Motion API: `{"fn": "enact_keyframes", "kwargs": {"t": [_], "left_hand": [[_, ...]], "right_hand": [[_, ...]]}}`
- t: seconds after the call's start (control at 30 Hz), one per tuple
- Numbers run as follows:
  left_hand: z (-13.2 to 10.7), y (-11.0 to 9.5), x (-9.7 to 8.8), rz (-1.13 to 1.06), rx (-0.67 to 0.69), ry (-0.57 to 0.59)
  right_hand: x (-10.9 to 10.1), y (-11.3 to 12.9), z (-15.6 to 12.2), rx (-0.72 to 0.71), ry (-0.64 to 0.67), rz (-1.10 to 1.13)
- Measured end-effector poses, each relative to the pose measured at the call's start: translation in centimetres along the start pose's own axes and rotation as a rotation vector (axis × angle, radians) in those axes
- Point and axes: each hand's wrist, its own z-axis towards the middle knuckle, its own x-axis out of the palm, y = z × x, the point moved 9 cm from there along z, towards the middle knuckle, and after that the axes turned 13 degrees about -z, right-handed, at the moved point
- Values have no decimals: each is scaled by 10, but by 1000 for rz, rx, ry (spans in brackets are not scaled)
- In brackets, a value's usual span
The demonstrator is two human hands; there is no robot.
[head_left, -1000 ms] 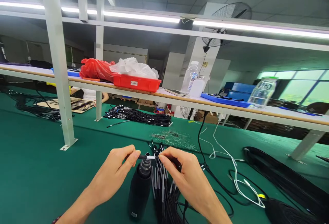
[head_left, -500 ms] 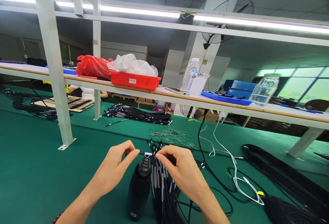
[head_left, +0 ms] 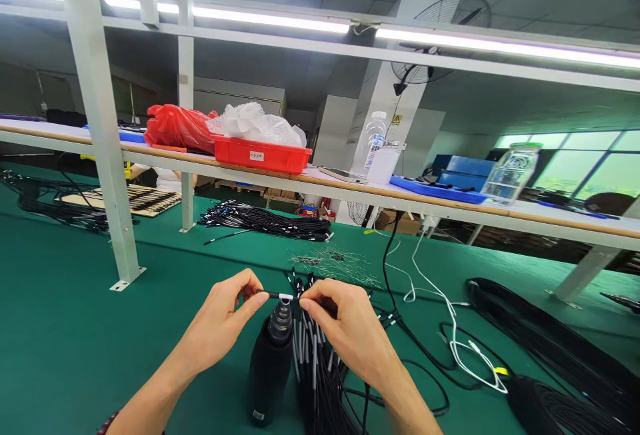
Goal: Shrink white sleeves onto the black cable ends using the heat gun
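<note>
At the frame's lower centre, my left hand (head_left: 225, 318) and right hand (head_left: 345, 328) pinch a black cable (head_left: 273, 295), its white band (head_left: 286, 298) at the tip of a black heat gun (head_left: 270, 368).

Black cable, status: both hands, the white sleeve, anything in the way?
Left hand, right hand: pinching black cable either side of white sleeve. White sleeve at heat gun tip, contact unclear. Cable bundle alongside; nothing seen blocking.

Cable (head_left: 273, 295): one, thin, black, with white band (head_left: 286, 297); stretched straight, near level, at the nozzle's mouth, contact unclear. Gun (head_left: 270, 368): one, black, stepped dark nozzle (head_left: 281, 323) pointing up; pale label (head_left: 259, 415) low on body.
</note>
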Motion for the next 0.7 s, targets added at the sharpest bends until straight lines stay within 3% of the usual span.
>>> {"fn": "enact_keyframes", "kwargs": {"t": [0.7], "left_hand": [[3,-4,3,37,7,20]], "right_hand": [[-5,5,-5,-51,0,4]]}}
